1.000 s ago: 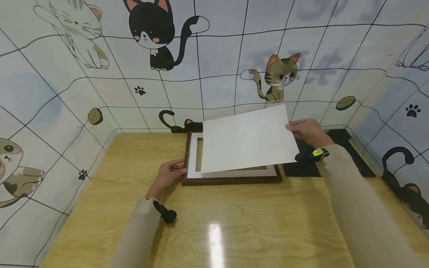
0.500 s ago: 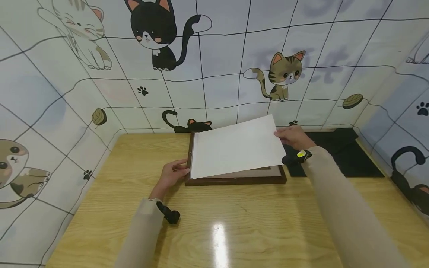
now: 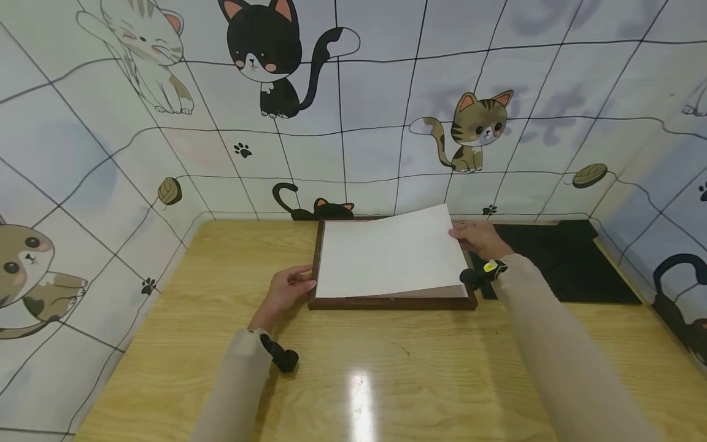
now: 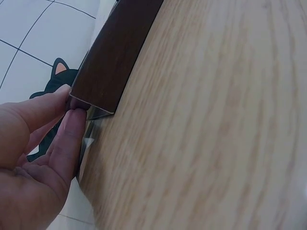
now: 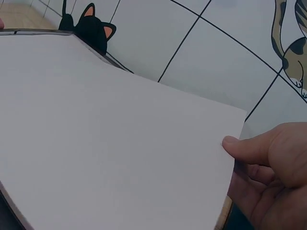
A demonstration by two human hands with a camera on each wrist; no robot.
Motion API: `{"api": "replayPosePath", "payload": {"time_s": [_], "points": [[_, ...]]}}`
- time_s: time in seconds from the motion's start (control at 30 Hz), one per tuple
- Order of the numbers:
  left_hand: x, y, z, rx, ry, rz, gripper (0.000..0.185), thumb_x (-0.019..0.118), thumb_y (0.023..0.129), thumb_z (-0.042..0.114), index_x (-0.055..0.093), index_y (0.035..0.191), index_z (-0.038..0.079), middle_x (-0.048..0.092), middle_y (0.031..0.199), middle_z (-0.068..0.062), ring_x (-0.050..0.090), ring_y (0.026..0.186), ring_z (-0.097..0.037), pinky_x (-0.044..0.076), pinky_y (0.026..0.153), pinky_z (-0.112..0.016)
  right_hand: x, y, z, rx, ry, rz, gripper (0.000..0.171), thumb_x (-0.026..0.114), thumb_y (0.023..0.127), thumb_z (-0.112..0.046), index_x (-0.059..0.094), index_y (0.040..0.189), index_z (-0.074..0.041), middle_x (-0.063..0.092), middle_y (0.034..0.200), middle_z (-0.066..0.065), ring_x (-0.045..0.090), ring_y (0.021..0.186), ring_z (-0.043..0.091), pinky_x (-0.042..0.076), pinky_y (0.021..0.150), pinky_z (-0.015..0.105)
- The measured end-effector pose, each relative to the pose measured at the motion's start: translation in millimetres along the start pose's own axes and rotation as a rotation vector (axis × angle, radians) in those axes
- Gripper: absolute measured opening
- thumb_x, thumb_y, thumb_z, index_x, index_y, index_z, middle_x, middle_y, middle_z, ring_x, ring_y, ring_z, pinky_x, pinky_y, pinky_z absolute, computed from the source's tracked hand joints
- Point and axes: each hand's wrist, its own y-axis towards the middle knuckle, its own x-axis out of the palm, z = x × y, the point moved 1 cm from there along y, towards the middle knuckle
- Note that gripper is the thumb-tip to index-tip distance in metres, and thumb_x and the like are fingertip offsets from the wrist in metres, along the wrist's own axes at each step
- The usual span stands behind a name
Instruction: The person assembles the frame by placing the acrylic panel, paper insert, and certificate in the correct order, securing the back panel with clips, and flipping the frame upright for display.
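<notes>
A dark brown picture frame (image 3: 386,302) lies flat on the wooden table (image 3: 353,368) near the back wall. A white sheet (image 3: 386,255) covers almost all of it, its left edge down at the frame's left side and its right edge still raised. My right hand (image 3: 476,236) pinches the sheet's right edge, thumb on top (image 5: 240,146). My left hand (image 3: 287,288) steadies the frame's near left corner (image 4: 91,103), thumb and fingertips against the wood.
A black board (image 3: 558,258) lies on the table to the right of the frame. Cat-patterned walls (image 3: 353,110) close in the back and both sides. Bare wood stretches from the frame to the near edge.
The right hand has brought the white sheet left and down until it nearly covers the frame; the mat opening seen earlier is now hidden. The left hand has stayed at the frame's corner.
</notes>
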Motion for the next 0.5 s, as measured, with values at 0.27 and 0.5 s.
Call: {"api": "replayPosePath", "payload": {"time_s": [0.27, 0.5], "points": [[-0.2, -1.5, 6.6, 0.005, -0.01, -0.003, 0.041, 0.065, 0.084, 0.004, 0.055, 0.124, -0.001, 0.059, 0.108, -0.023, 0.058, 0.098, -0.031, 0.05, 0.08, -0.034, 4.4, 0.6, 2.1, -0.015, -0.005, 0.022, 0.047, 0.053, 0.094, -0.017, 0.041, 0.133, 0.006, 0.045, 0.127, 0.018, 0.047, 0.111, 0.026, 0.041, 0.095, 0.033], [-0.8, -2.4, 6.0, 0.003, -0.009, -0.002, 0.042, 0.065, 0.084, 0.004, 0.054, 0.125, -0.001, 0.058, 0.11, -0.024, 0.056, 0.101, -0.033, 0.049, 0.082, -0.036, 6.7, 5.4, 3.4, -0.006, -0.018, 0.027, 0.048, 0.053, 0.094, -0.019, 0.041, 0.135, 0.003, 0.043, 0.131, 0.02, 0.044, 0.117, 0.031, 0.04, 0.095, 0.034]]}}
